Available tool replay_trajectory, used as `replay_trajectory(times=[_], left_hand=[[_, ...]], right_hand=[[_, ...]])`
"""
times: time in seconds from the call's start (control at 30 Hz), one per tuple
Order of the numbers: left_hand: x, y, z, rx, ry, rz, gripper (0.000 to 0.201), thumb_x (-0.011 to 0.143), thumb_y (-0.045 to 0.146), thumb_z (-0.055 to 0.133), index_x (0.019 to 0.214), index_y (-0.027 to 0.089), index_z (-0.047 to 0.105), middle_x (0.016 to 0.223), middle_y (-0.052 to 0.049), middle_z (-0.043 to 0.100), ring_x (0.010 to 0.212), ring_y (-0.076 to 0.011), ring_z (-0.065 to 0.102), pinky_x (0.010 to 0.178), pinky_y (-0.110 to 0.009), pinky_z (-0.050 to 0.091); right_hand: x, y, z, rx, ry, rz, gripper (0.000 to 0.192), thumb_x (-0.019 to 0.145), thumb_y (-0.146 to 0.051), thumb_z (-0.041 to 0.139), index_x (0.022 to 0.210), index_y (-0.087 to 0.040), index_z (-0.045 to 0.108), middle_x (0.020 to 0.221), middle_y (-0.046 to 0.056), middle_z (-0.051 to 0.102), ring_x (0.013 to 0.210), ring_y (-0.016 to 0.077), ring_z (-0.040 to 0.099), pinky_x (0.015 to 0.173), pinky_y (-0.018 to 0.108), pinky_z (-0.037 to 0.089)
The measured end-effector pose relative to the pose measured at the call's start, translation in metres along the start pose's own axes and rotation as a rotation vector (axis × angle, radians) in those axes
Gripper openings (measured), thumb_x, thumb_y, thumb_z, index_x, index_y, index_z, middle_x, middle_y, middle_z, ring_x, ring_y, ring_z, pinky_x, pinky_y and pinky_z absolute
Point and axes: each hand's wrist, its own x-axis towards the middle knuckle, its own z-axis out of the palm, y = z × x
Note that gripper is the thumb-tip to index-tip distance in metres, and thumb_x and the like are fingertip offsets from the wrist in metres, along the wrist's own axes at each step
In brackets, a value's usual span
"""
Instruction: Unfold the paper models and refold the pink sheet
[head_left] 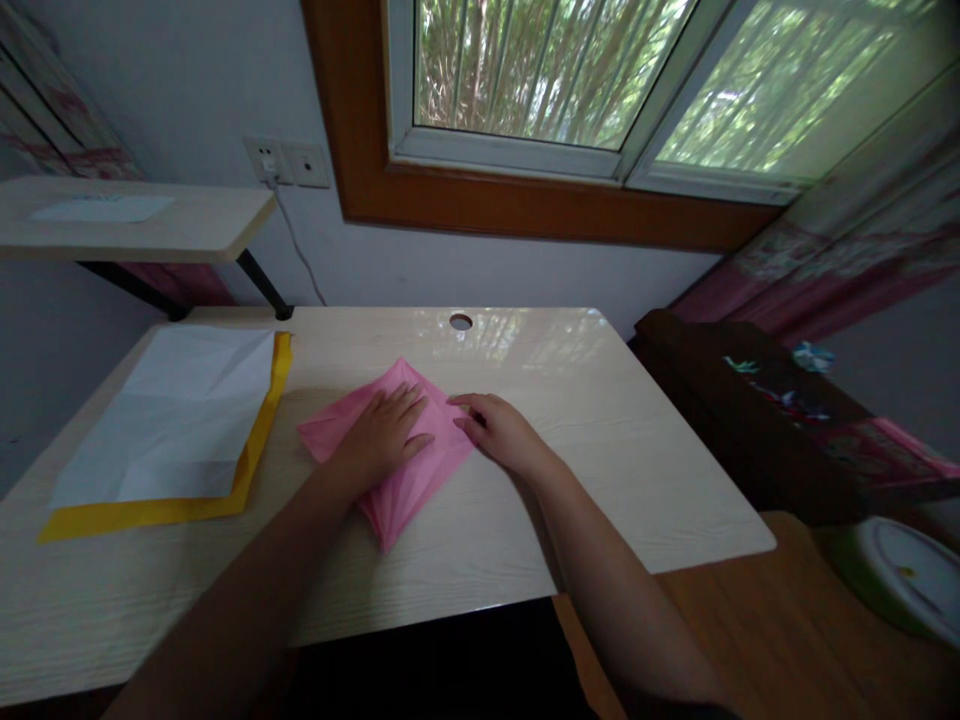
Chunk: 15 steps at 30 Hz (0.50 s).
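Observation:
A pink sheet of paper [401, 495] with several creases lies turned like a diamond on the pale desk. My left hand [386, 425] rests flat across its middle, the fingers stretched toward the far corner and the thumb out to the right. At the paper's right corner is my right hand [499, 425]. Its index finger and thumb are bent over the edge and close on the paper there, while the other fingers curl underneath, mostly hidden.
Left on the desk [600, 430], a white sheet [180, 410] overlaps a yellow sheet [259, 455]. A raised shelf [135, 235] stands behind them. There is a cable hole [460, 322] near the back edge. Dark furniture [735, 420] and a round lidded bin [911, 575] are at right.

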Motion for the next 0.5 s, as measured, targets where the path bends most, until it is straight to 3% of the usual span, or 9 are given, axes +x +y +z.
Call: replay_trajectory(times=[0.3,0.5], left_hand=[[0.004,-0.023,-0.001,0.066,0.071,-0.204,0.063,0.102,0.051,0.038,0.154,0.016,0.039,0.165,-0.016,0.03,0.154,-0.0326,0.024,0.124,-0.055,0.019],[0.004,-0.032,-0.001,0.065,0.085,-0.236,0.063,0.102,0.051,0.037,0.154,0.017,0.038,0.165,-0.016,0.029,0.154,-0.0315,0.024,0.124,-0.054,0.018]], right_hand=[[0.0,-0.004,-0.002,0.04,-0.017,0.025,0.033,0.093,-0.016,0.058,0.125,-0.023,0.066,0.12,0.008,0.071,0.105,0.0208,0.066,0.095,0.037,0.05],[0.001,-0.001,-0.001,0.046,-0.009,0.037,0.03,0.094,-0.017,0.057,0.122,-0.023,0.066,0.119,0.009,0.071,0.107,0.0214,0.066,0.096,0.037,0.05]])
